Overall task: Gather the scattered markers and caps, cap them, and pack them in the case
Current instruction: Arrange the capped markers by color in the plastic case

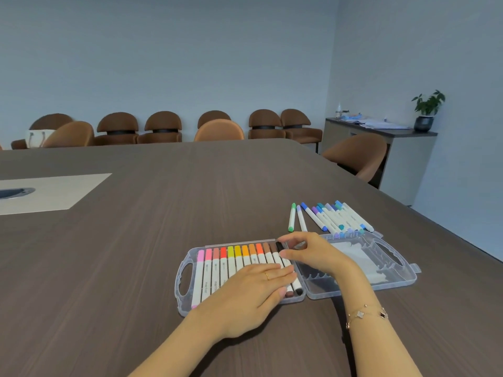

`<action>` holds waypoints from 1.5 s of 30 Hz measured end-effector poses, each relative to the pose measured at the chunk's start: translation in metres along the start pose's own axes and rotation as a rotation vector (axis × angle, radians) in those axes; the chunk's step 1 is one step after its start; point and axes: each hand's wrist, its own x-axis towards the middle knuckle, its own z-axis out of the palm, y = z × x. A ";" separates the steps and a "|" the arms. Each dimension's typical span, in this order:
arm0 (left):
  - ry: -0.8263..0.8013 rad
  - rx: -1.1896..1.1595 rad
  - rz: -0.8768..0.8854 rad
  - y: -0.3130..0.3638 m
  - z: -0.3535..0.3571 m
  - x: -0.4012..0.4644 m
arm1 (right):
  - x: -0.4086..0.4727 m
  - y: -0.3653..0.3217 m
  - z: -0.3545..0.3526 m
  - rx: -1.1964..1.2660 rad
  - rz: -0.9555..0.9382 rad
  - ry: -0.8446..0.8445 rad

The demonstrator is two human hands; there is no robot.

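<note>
L hand (pixel 253 288) flat over markers (pixel 231 261), barrels partly hidden.

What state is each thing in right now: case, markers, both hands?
Case: open flat on the table.
Left half: filled with a row of capped warm-colour markers.
Right half: no markers in it.
Loose markers: capped, lying on the table behind the case.
Left hand: flat, pressing on the packed row.
Right hand: fingers curled at the black marker.
</note>
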 end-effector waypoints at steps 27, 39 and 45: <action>-0.052 -0.148 -0.057 -0.031 -0.026 0.000 | 0.011 -0.025 0.029 -0.056 -0.048 -0.065; -0.181 -0.214 -0.151 -0.021 -0.062 0.047 | 0.007 -0.020 0.032 0.048 -0.056 -0.007; -0.122 -0.214 -0.315 -0.052 -0.072 0.064 | 0.013 -0.015 0.018 0.133 -0.079 0.144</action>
